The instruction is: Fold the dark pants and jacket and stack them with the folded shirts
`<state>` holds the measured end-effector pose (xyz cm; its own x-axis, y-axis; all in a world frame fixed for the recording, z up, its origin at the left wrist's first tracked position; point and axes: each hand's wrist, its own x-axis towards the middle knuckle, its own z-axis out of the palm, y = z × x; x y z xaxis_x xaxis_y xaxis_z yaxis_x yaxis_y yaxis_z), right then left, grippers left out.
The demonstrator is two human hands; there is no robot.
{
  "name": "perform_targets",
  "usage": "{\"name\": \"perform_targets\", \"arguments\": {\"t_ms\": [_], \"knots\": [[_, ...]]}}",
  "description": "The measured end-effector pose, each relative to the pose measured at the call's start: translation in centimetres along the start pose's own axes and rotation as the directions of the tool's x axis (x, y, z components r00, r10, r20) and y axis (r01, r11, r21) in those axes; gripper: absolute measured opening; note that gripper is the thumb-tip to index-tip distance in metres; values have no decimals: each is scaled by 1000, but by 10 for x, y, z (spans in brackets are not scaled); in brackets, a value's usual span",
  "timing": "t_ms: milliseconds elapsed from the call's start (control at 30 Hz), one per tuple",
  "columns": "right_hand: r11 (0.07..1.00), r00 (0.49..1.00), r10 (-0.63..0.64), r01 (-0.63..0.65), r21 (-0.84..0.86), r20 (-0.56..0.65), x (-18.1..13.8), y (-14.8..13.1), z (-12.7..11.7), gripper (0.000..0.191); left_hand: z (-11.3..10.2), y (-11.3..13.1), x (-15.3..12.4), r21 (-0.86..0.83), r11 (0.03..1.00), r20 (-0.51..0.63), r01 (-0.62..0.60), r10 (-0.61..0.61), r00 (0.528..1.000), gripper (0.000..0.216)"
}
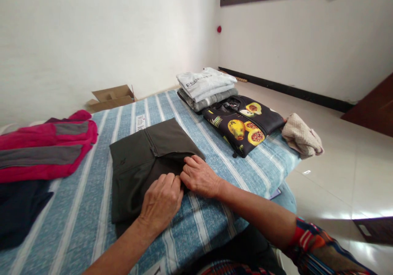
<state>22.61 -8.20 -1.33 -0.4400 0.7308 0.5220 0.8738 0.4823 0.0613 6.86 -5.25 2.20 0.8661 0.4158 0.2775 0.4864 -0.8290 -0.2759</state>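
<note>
The left hand (pixel 161 203) and the right hand (pixel 200 176) were close together, and both held a fold of a dark olive garment (pixel 144 164), which lay flat near the middle of the bed. This bed had a blue striped cover (pixel 76 217). Nothing stood between the hands and the garment.

On the left side of the garment, with a narrow strip of cover between, lay a pink and grey jacket (pixel 43 148), and below it a dark navy garment (pixel 18 213). To the far side there was a folded black sweatshirt with papaya print (pixel 242 125). Behind this sweatshirt stood a small stack: a folded grey garment (pixel 208 101) under a folded white sweatshirt (pixel 204 82). A crumpled beige knitted cloth (pixel 301 135) lay at the bed's corner, partly over the edge.

A band of striped cover stayed open between the dark olive garment and the printed sweatshirt. The long edge of the bed ran just beyond the right forearm (pixel 254 201), and after it was a pale tile floor (pixel 346 176). At the far end, a cardboard box (pixel 112 98) stood against the white wall (pixel 92 33).
</note>
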Motion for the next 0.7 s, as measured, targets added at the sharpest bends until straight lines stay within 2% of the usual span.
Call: {"name": "perform_targets", "arguments": {"t_ms": [233,467,700], "knots": [[1000,999,15,-16,-13,-30,-1,-1,3,25,8,2,0,19,1000,-4,6,-6,1000,23],[999,999,36,-37,-25,-32,0,-3,3,26,9,5,0,64,995,-34,83,-81,996,22],[998,999,49,-48,40,-15,-1,-5,-2,28,13,7,-2,59,993,-24,105,-104,994,20]]}}
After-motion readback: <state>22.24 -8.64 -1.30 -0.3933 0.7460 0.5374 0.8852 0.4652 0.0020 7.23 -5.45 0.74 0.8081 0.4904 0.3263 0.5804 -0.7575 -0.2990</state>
